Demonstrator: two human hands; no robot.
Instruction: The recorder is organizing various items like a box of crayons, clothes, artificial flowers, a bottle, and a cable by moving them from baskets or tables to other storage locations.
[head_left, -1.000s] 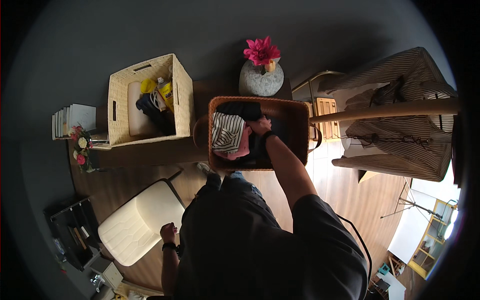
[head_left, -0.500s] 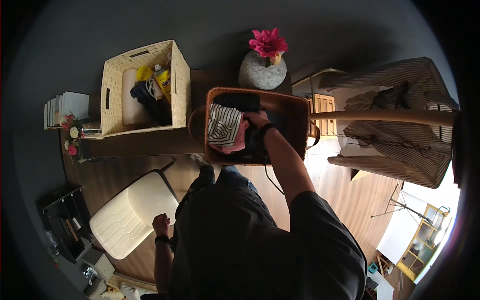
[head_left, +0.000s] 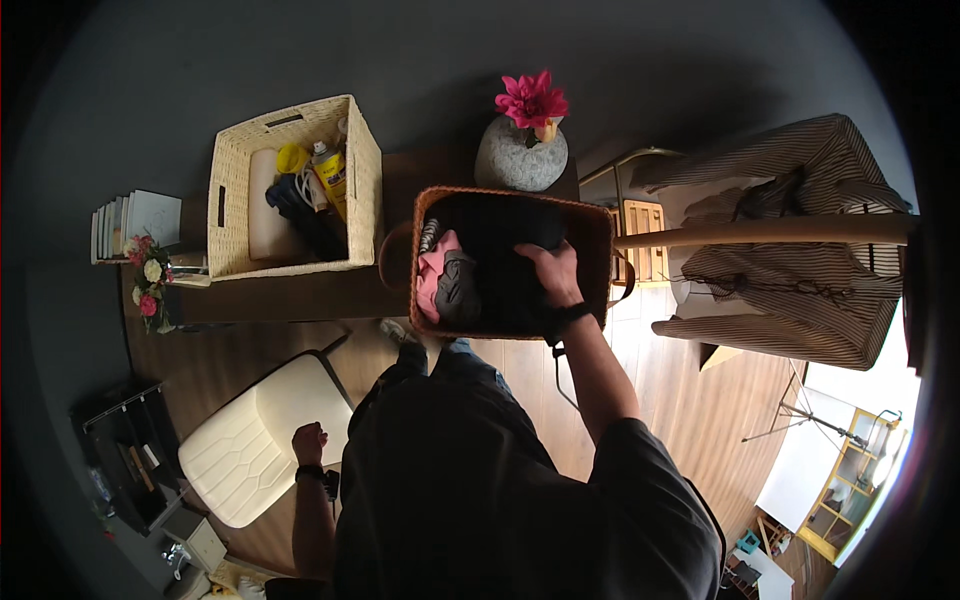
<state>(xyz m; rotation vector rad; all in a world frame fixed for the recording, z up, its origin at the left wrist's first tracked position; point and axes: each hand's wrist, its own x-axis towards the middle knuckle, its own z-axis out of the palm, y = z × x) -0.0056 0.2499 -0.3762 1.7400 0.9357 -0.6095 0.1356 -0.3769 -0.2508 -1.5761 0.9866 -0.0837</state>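
Note:
My right hand [head_left: 556, 272] is inside a brown woven basket [head_left: 418, 262], its thumb stretched across a black cloth [head_left: 503, 250]. The fingers curl into that cloth and are partly hidden by it. To the left of the black cloth, pink cloth [head_left: 432, 275] and a dark grey bunched cloth [head_left: 458, 288] lie against the basket wall. Only a small piece of striped black-and-white cloth [head_left: 430, 235] shows there. My left hand [head_left: 310, 442] hangs loosely closed over a cream chair [head_left: 235, 440], with nothing visible in it.
On the dark shelf [head_left: 310, 298] stand a cream woven basket [head_left: 230, 240] holding a yellow spray can [head_left: 329, 175] and a grey round vase [head_left: 520, 155] with a pink flower. Striped shirts [head_left: 800, 290] hang at right. Books [head_left: 135, 225] and artificial flowers [head_left: 150, 275] are at far left.
My right hand has moved right and nearer in the basket. Black cloth now spreads over the middle, the striped cloth is mostly out of sight, and dark grey cloth shows beside the pink.

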